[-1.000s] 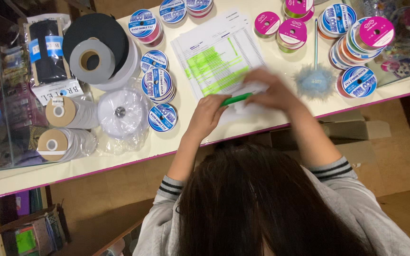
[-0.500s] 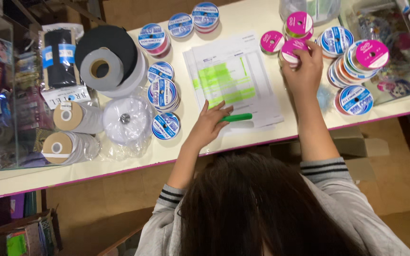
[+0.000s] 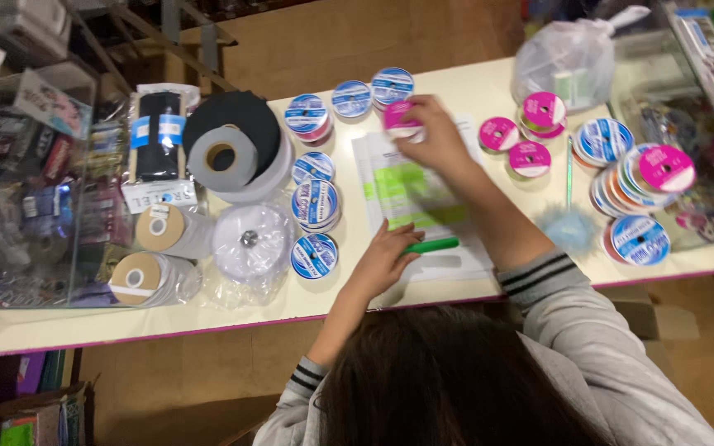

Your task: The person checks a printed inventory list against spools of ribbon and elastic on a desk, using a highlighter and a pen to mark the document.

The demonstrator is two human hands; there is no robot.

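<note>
Glass-fronted shelving fills the far left, and beside it on the cream counter (image 3: 59,326) lie two tan tape rolls (image 3: 163,229), a black wrapped bundle (image 3: 159,136) and a big black roll (image 3: 237,136) with a grey roll (image 3: 223,157) on top of it. Just right of these sits a clear-wrapped white spool (image 3: 249,241), then a column of blue-labelled ribbon spools (image 3: 316,205) running from near the front edge towards the back. The left hand (image 3: 386,260) rests on the lower left corner of a printed sheet (image 3: 423,198) marked with green bands; its fingers are curled loosely round a green pen (image 3: 430,245) that lies across the paper. Further back, the right hand (image 3: 433,136) reaches over the top of the sheet, fingers closed on a pink-labelled spool (image 3: 398,118) held just above the counter near the blue spools at the rear. Right of that arm lie three more pink spools (image 3: 529,158), a thin teal stick (image 3: 569,169) and a fluffy blue pompom (image 3: 570,227). A stack of mixed spools (image 3: 634,186) stands near the right end, with a knotted plastic bag (image 3: 572,58) behind it.
</note>
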